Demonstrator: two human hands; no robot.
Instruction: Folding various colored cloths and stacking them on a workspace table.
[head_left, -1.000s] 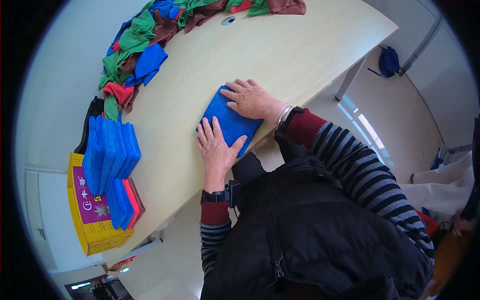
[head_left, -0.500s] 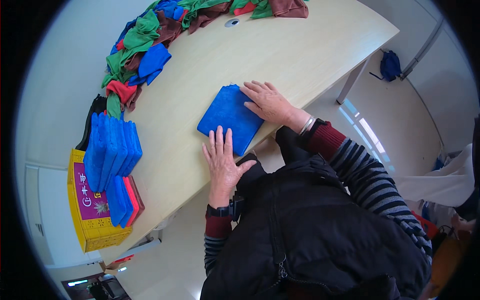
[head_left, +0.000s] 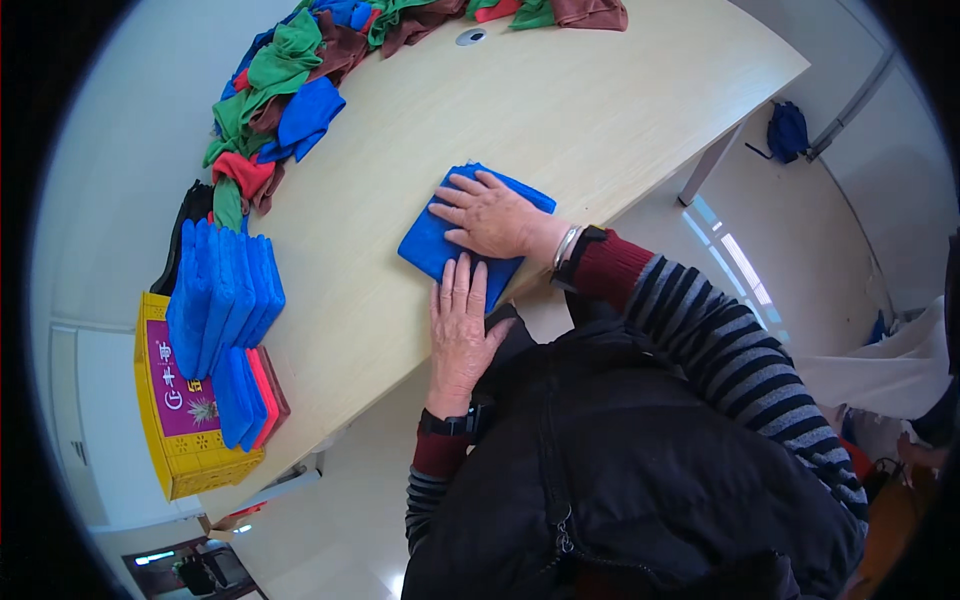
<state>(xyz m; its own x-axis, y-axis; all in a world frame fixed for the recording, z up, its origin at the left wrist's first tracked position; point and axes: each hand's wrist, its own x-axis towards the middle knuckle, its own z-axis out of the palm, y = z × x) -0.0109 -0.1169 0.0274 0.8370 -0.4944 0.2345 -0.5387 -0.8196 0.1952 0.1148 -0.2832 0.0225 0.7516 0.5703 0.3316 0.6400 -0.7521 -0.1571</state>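
Note:
A folded blue towel (head_left: 425,240) lies flat near the front edge of the table. My right hand (head_left: 490,215) rests palm down across its middle, fingers stretched toward the left. Fingers outstretched, my left hand (head_left: 461,330) lies on the near corner of the same towel. Neither hand grips it. A bracelet and dark cuff circle the right wrist, and a black band is on the left. The cloth under both palms is hidden.
At the left stand several folded blue towels (head_left: 225,290) beside a smaller blue, red and brown stack (head_left: 250,400), next to a yellow crate (head_left: 158,440). Crumpled green, brown, red and blue cloths (head_left: 285,70) heap along the far left edge of the table (head_left: 620,110).
My right hand has slid left from the towel's right edge onto its middle. My left hand has shifted slightly right. The towel's right part now spreads farther right.

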